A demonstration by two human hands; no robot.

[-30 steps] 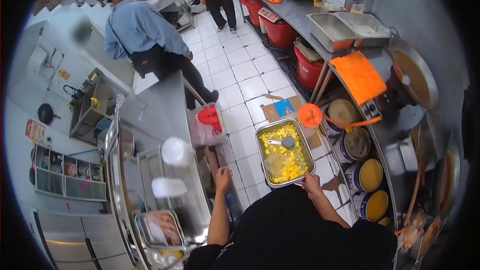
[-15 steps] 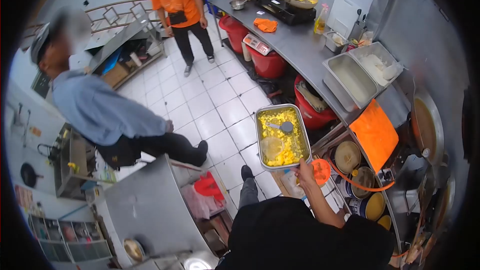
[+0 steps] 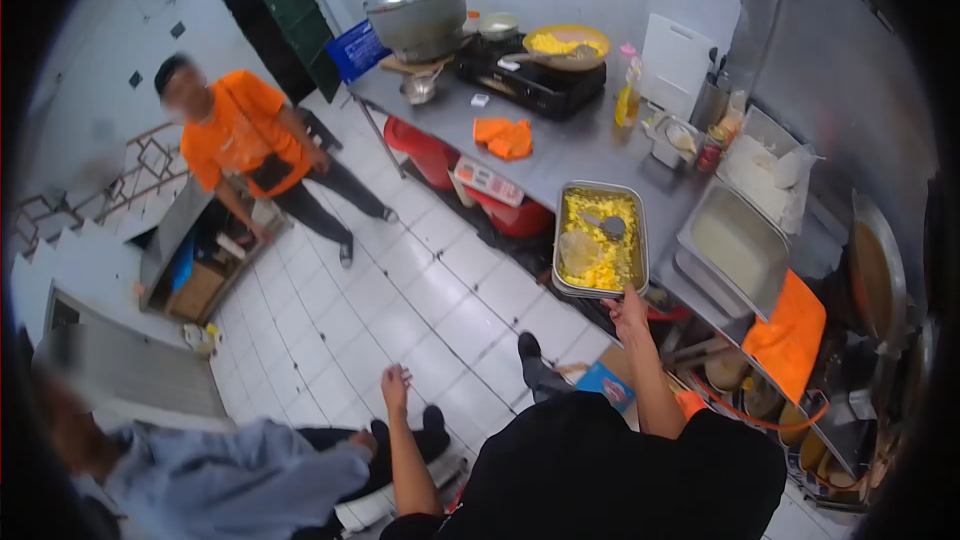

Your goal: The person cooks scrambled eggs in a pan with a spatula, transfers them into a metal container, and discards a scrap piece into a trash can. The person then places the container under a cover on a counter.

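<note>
My right hand (image 3: 628, 312) grips the near end of a rectangular metal food pan (image 3: 645, 240). Yellow crumbly food that looks like scrambled egg (image 3: 604, 268) fills the pan. On the food lie a grey scoop (image 3: 612, 227) and a clear round plastic bowl or lid (image 3: 580, 251). The pan is level with the front edge of the steel table; whether it touches the edge I cannot tell. My left hand (image 3: 397, 380) hangs over the floor at my left side, fingers loosely curled, with nothing visible in it.
The steel table (image 3: 440, 120) bears a large pot (image 3: 415, 20), a black stove (image 3: 530, 80) with a pan of yellow food, an orange cloth (image 3: 503, 137) and metal containers (image 3: 735, 240). A person in orange (image 3: 245, 130) stands ahead; another in a grey-blue top (image 3: 240, 480) is close at left.
My view has turned left and I have moved forward, closer to the stove, carrying the pan. My left hand has come into view. The person in orange now leans on a counter.
</note>
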